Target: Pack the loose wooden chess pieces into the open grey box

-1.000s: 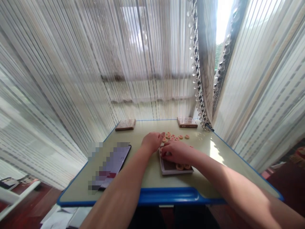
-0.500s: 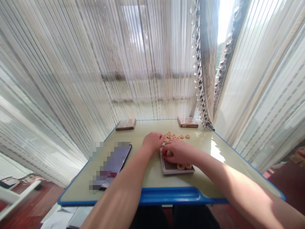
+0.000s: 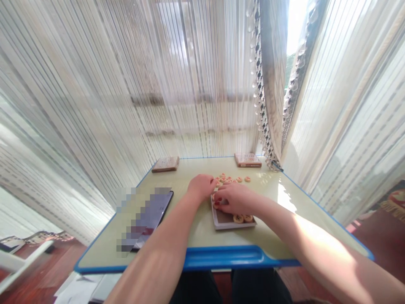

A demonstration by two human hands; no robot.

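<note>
A shallow box (image 3: 217, 221) with a white rim and brown floor lies on the table in front of me. Two round wooden xiangqi pieces (image 3: 238, 218) with dark characters rest in its near right part. My right hand (image 3: 236, 197) is over the box, its curled fingertips on a wooden piece (image 3: 215, 205) by the left wall. Just beyond the box's far left corner is my left hand (image 3: 201, 185), fingers curled and bent away from me; whatever they hold is hidden. Several pieces with red characters (image 3: 239, 179) lie loose behind my hands.
A phone or tablet (image 3: 155, 211), partly pixelated, lies left of my left forearm. Two flat brown boxes, one at the far left (image 3: 165, 164) and one at the far right (image 3: 247, 160), sit near the table's back edge. String curtains (image 3: 202, 84) hang behind the blue-edged table (image 3: 110, 245).
The view has shifted slightly. My right fingers have lowered a little toward the piece at the box's left wall. My left hand stays nearly where it was.
</note>
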